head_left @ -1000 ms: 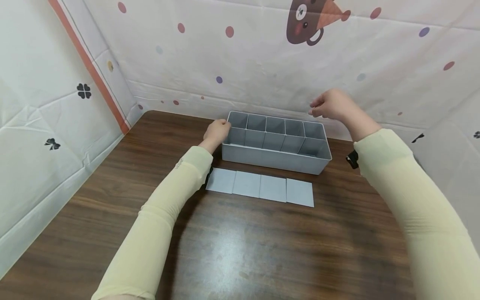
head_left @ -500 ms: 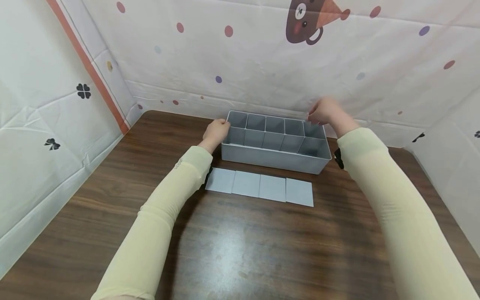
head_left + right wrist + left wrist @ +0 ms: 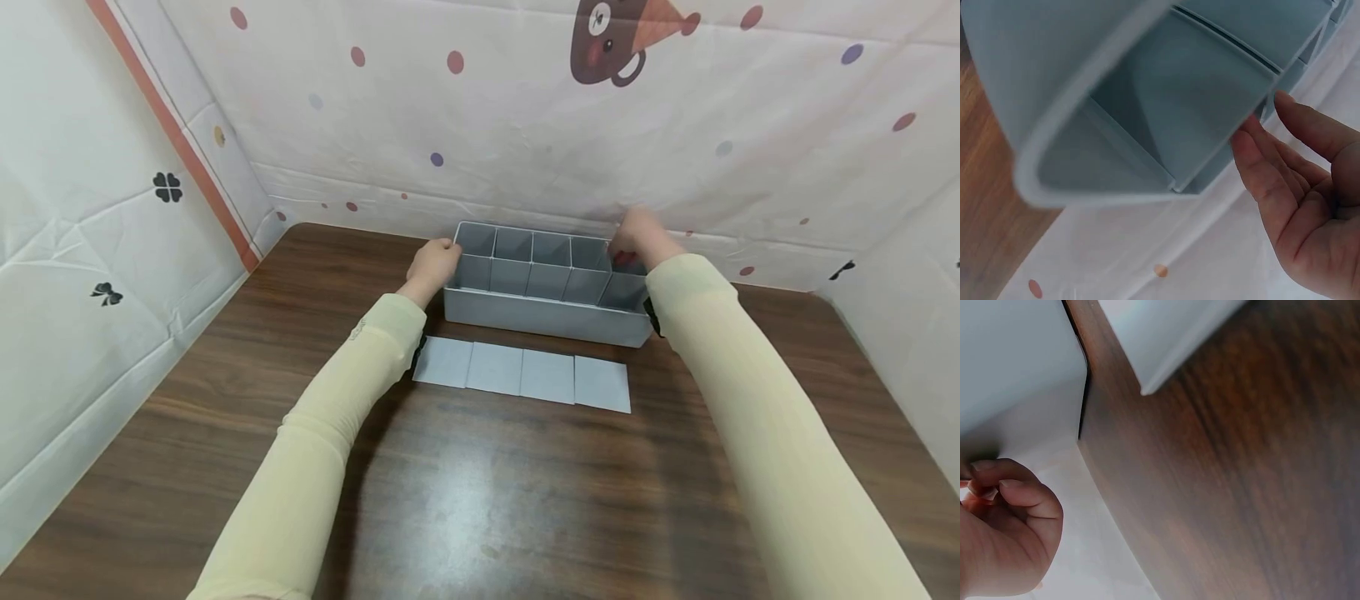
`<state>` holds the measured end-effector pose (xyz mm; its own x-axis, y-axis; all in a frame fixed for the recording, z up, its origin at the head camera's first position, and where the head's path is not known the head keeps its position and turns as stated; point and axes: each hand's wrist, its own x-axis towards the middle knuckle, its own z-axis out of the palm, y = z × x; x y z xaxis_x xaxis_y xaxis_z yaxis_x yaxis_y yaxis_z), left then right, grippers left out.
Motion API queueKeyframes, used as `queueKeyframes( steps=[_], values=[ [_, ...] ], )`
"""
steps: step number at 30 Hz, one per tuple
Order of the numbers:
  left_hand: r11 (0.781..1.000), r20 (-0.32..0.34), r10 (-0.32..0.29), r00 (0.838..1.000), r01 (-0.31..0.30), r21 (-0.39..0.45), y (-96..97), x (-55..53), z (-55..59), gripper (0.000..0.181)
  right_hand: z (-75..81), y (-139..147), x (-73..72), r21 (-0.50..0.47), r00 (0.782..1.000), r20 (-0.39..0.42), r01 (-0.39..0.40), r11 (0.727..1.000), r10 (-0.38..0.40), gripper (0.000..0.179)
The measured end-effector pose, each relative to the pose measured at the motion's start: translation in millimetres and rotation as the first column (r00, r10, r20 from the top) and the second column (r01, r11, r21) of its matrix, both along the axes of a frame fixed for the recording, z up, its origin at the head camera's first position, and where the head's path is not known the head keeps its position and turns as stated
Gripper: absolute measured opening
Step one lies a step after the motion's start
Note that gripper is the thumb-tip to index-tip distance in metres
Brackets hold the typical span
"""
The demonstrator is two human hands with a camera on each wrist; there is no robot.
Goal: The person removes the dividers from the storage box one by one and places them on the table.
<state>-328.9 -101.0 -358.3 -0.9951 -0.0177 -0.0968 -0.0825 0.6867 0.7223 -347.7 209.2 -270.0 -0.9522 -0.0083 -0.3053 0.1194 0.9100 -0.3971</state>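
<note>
A long grey storage box [image 3: 543, 314] with dividers stands near the back of the table. My left hand [image 3: 433, 265] grips its left end at the rim; in the left wrist view the fingers of my left hand [image 3: 1019, 531] are curled against the box wall [image 3: 1016, 369]. My right hand [image 3: 636, 235] reaches down at the box's right end, over the back of the last compartment. In the right wrist view, my right hand [image 3: 1310, 206] has its fingers at the edge of a divider [image 3: 1191, 94], the thumb apart from them with a gap between.
Several flat grey panels [image 3: 495, 368] lie in a row on the wooden table [image 3: 570, 492], just in front of the box. A white sheet with printed dots [image 3: 517, 125] hangs right behind the box and table edge.
My right hand has come left and down from above the box's back right corner to the divider in the right end. The left hand and the box have stayed put.
</note>
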Motion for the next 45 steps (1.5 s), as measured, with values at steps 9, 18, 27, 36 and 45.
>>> queueKeyframes(
  steps=[9, 18, 27, 36, 45],
  values=[
    [0.999, -0.001, 0.038, 0.999, -0.038, -0.024, 1.4, -1.3, 0.0, 0.039, -7.3, -4.7, -3.1, -0.031, 0.999, 0.023, 0.029, 0.999, -0.029, 0.013],
    [0.998, 0.009, 0.052, 0.999, -0.052, -0.037, 2.9, -3.1, 1.1, 0.038, -9.7, -10.4, -3.4, 0.059, 0.999, 0.023, 0.028, 0.998, -0.029, 0.028],
    [0.996, 0.005, 0.071, 0.997, -0.071, -0.045, 3.5, -2.8, 1.5, 0.039, -12.0, -16.2, -4.0, 0.122, 1.0, -0.003, 0.008, 0.993, -0.007, 0.019],
    [0.996, 0.004, 0.078, 0.997, -0.078, -0.032, 5.0, -1.6, 4.3, 0.039, -9.0, -16.3, -0.9, 0.147, 1.0, -0.028, -0.005, 0.989, 0.009, 0.017],
    [0.997, 0.023, 0.064, 0.998, -0.063, -0.048, 2.9, -0.6, 5.4, 0.036, -6.7, -17.4, 1.0, 0.168, 0.998, -0.049, -0.04, 0.985, 0.049, 0.026]
  ],
)
